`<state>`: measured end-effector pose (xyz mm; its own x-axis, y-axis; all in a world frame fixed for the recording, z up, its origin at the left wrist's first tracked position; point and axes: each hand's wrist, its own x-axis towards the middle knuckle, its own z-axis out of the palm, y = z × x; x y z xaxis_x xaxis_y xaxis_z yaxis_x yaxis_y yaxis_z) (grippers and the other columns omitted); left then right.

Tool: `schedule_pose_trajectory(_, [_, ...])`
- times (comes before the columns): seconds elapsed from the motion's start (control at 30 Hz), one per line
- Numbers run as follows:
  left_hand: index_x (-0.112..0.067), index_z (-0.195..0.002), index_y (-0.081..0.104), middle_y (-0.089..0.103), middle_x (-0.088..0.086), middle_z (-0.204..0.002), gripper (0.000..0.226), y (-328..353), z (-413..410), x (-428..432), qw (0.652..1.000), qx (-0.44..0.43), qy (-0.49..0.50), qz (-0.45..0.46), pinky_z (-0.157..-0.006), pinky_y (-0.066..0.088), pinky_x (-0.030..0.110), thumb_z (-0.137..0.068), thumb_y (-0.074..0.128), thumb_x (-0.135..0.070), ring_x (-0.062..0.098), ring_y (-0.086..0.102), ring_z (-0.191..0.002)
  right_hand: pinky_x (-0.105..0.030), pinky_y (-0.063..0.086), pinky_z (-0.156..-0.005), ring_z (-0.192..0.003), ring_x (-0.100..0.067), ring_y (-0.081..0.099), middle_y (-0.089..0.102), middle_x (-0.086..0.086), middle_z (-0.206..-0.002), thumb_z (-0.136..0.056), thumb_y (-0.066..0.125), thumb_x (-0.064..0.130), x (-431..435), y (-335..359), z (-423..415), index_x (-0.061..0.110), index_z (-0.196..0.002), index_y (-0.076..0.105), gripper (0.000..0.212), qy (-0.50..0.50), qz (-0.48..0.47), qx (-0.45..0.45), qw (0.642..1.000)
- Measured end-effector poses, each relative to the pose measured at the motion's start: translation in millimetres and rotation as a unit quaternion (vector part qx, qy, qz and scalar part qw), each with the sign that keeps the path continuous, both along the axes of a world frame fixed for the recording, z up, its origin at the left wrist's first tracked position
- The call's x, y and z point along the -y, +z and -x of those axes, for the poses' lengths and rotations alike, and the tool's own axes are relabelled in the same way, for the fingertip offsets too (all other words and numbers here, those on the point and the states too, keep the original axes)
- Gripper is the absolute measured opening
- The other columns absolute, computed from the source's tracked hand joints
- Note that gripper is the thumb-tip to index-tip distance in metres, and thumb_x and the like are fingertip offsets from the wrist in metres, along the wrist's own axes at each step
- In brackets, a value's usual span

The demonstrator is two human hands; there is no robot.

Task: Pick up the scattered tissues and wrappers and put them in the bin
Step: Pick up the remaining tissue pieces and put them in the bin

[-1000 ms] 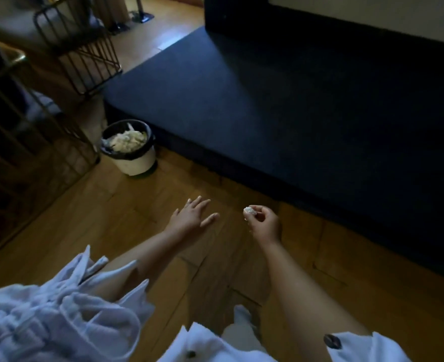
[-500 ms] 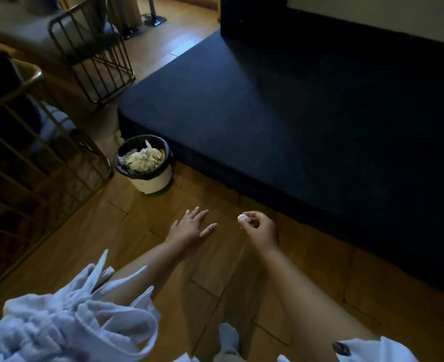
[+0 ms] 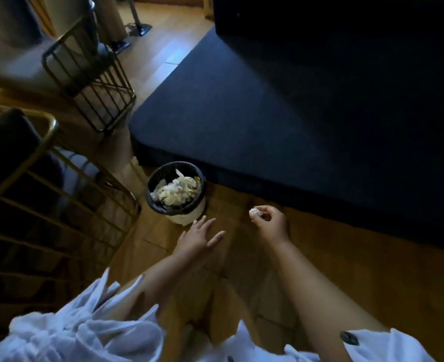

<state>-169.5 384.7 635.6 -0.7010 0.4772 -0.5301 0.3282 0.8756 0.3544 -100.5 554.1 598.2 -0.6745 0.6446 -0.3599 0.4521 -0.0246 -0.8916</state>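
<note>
You hold a small tissue wad (image 3: 254,211) just short of the bin (image 3: 187,218).

Your right hand (image 3: 272,224) pinches the crumpled white wad between thumb and fingertips, raised above the wooden floor (image 3: 346,270), to the right of the bin and apart from it; the light pinch looks suited to carrying such a scrap and letting it drop cleanly. The bin, white-walled with a black liner (image 3: 161,207), stands on the floor against the corner of the dark blue platform (image 3: 294,113) and is heaped with tissues, so aim for the middle or the wad may roll off. Your left hand (image 3: 198,236) hovers empty, fingers spread wide, just before the bin. Gold wire-framed chairs (image 3: 90,82) stand at left; the room is dim.
</note>
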Motion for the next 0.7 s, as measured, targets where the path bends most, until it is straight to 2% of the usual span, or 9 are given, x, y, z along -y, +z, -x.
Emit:
schedule_pose_trajectory(0.07, [-0.029, -0.146, 0.023, 0.011, -0.002, -0.158, 0.061, -1.1, 40.4, 23.9, 0.999, 0.005, -0.032, -0.003, -0.118, 0.019, 0.044, -0.092, 0.034, -0.056, 0.020, 0.009, -0.147, -0.019, 0.049, -0.072, -0.091, -0.012, 0.064, 0.066, 0.003, -0.096, -0.085, 0.066, 0.023, 24.3, -8.8, 22.2, 0.020, -0.101, 0.063, 0.017, -0.024, 0.002, 0.014, 1.000])
schedule_pose_trajectory(0.27, [-0.030, -0.147, 0.022, 0.013, -0.001, -0.158, 0.061, -24.4, 143.1, 73.0, 0.999, 0.002, -0.032, -0.003, -0.116, 0.024, 0.042, -0.093, 0.032, -0.056, 0.022, 0.015, -0.145, -0.010, 0.042, -0.062, -0.082, -0.005, 0.058, 0.062, 0.003, -0.095, -0.084, 0.067, 0.017, 76.2, -32.5, 78.8, 0.012, -0.106, 0.061, 0.024, -0.042, 0.010, 0.055, 0.998])
schedule_pose_trajectory(0.37, [-0.029, -0.147, 0.020, 0.012, -0.001, -0.158, 0.063, -44.4, 190.1, 80.7, 0.999, -0.001, -0.033, 0.005, -0.116, 0.020, 0.042, -0.092, 0.031, -0.057, 0.021, 0.011, -0.146, -0.014, 0.043, -0.059, -0.086, -0.013, 0.063, 0.066, -0.001, -0.095, -0.082, 0.069, 0.022, 86.2, -48.9, 123.4, 0.013, -0.099, 0.062, 0.020, -0.072, 0.022, 0.082, 0.994])
schedule_pose_trajectory(0.6, [-0.030, -0.149, 0.014, 0.005, -0.003, -0.159, 0.065, -73.2, 301.0, 96.9, 0.999, 0.005, -0.051, 0.015, -0.118, 0.013, 0.042, -0.093, 0.033, -0.056, 0.016, 0.002, -0.147, -0.019, 0.042, -0.055, -0.079, -0.016, 0.059, 0.064, -0.002, -0.084, -0.079, 0.072, 0.019, 107.3, -86.6, 268.3, 0.013, -0.084, 0.061, 0.013, -0.083, 0.072, 0.108, 0.988])
schedule_pose_trajectory(0.7, [-0.031, -0.149, 0.013, 0.003, -0.004, -0.159, 0.063, -90.1, 350.8, 99.4, 0.999, 0.000, -0.047, 0.011, -0.117, 0.011, 0.042, -0.094, 0.033, -0.054, 0.017, 0.000, -0.147, -0.023, 0.045, -0.063, -0.081, -0.019, 0.061, 0.066, -0.003, -0.086, -0.079, 0.072, 0.018, 112.5, -113.7, 320.5, 0.014, -0.082, 0.062, 0.011, -0.124, 0.106, 0.135, 0.977])
